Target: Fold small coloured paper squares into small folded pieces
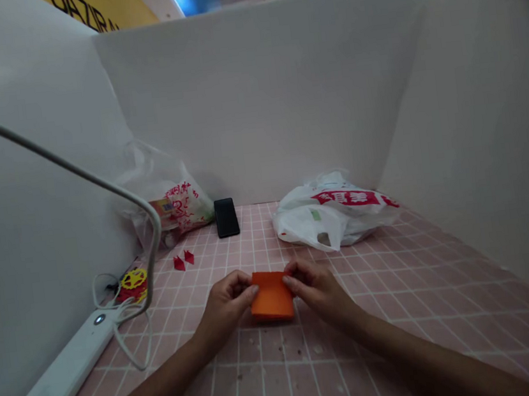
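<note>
A small orange sheet of paper (271,297) is held between both hands, just above the pink tiled tabletop (286,375). My left hand (231,297) pinches its upper left edge between thumb and fingers. On the opposite side, my right hand (314,285) grips the upper right corner the same way. The paper's near edge looks doubled, as if folded or layered. Farther off to the left lie two small red folded paper pieces (184,259), touched by neither hand.
A black phone (226,217) lies near the back wall. Plastic bags stand at back left (183,205) and back right (336,208). On the left are a white power strip (66,370), cables and a yellow cut-out (134,279). A grey bent rod (72,168) crosses the left side.
</note>
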The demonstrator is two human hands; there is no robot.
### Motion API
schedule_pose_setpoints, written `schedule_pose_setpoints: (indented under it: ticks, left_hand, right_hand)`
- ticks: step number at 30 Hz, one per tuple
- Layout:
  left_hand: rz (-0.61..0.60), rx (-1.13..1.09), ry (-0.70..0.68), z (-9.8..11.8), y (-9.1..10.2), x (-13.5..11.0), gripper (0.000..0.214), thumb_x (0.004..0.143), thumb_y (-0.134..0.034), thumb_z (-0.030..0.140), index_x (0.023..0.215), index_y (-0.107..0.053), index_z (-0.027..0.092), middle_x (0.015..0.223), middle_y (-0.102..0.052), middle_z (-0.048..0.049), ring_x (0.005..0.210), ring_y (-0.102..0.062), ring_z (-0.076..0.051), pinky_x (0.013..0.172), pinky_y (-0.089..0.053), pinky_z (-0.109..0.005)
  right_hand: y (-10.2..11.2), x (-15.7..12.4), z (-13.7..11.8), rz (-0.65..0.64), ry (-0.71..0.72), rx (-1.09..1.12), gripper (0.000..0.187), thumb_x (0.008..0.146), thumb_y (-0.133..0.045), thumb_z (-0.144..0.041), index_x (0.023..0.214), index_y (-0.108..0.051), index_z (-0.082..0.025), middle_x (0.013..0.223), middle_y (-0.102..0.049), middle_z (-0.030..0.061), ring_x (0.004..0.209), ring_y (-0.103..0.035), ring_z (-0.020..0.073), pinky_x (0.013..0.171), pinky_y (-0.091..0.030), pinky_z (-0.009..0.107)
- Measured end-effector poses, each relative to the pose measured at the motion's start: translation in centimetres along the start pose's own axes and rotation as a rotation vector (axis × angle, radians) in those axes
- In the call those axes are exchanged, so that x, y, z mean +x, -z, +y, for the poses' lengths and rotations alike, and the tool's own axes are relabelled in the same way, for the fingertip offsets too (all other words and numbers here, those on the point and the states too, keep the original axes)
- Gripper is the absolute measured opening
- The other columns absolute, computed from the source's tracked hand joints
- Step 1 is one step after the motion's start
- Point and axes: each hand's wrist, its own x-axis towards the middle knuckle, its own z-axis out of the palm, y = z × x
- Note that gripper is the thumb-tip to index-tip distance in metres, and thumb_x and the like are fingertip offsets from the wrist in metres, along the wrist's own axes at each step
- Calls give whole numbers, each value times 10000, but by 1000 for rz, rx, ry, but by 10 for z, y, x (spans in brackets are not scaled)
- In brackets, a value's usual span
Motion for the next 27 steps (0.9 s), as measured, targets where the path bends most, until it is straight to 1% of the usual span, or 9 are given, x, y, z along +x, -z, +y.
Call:
schedule_pose_setpoints:
  ticks: [3, 7, 9, 13, 15, 18, 20, 23, 27]
  left_hand:
    - [32, -207, 130, -3, -3, 3, 261, 732, -727, 360, 771, -555, 168, 667, -554, 41, 608, -522, -107, 606, -394, -229]
    - [14, -287, 171, -3, -4, 5, 297, 697, -763, 363, 748, -548, 164, 681, -550, 40, 624, -519, -104, 631, -396, -235]
    - [7, -296, 171, -4, -3, 5, 305, 690, -773, 361, 744, -548, 163, 676, -545, 45, 622, -517, -101, 627, -394, -231]
    - [37, -305, 172, -5, -3, 4, 320, 682, -784, 369, 752, -548, 165, 663, -548, 54, 595, -507, -92, 600, -389, -219]
    - [36, -311, 171, -5, -4, 4, 308, 687, -782, 363, 802, -575, 165, 679, -570, 46, 612, -526, -98, 614, -401, -224]
    - [15, -308, 154, -4, -5, 3, 320, 677, -781, 330, 903, -625, 164, 742, -620, 18, 678, -574, -126, 671, -436, -253]
    - [40, -313, 136, -2, -6, 3, 277, 671, -771, 308, 865, -637, 164, 754, -628, 9, 692, -577, -131, 686, -442, -263]
    - [80, -323, 121, 1, -6, 2, 188, 664, -749, 265, 786, -651, 160, 703, -606, 18, 642, -535, -111, 647, -422, -246]
    - [84, -341, 130, 2, -5, 0, 98, 668, -694, 228, 731, -661, 161, 664, -583, 17, 616, -497, -107, 620, -394, -239]
  right_hand:
    - [-4, 2, 7, -60, -193, 289, 231, 773, -699, -375, 828, -586, -181, 681, -570, -20, 598, -529, 130, 587, -410, 266]
    - [-6, 2, 10, -53, -281, 363, 274, 721, -761, -384, 796, -604, -173, 649, -571, -33, 577, -517, 117, 576, -392, 253]
    - [-5, 1, 9, -51, -287, 381, 279, 711, -774, -381, 809, -617, -172, 661, -588, -29, 587, -531, 120, 582, -401, 251]
    - [-6, 2, 7, -105, -284, 477, 326, 694, -792, -351, 929, -644, -180, 792, -657, 4, 710, -612, 150, 682, -463, 280]
    - [-7, 2, 7, -106, -273, 474, 304, 695, -786, -330, 921, -651, -181, 808, -658, 7, 732, -618, 156, 698, -469, 286]
    - [-6, 2, 8, -57, -257, 436, 235, 706, -767, -302, 876, -657, -183, 780, -638, -4, 718, -601, 150, 689, -465, 282]
    - [-5, 2, 8, -25, -251, 423, 205, 709, -763, -288, 863, -668, -191, 789, -635, -6, 730, -595, 149, 704, -466, 285]
    - [-4, -1, 5, 2, -242, 411, 166, 712, -752, -287, 848, -707, -203, 823, -641, 3, 746, -582, 149, 712, -462, 287]
    - [-5, -4, 0, 32, -248, 389, 101, 703, -707, -248, 791, -747, -222, 813, -655, 10, 737, -565, 152, 695, -445, 286]
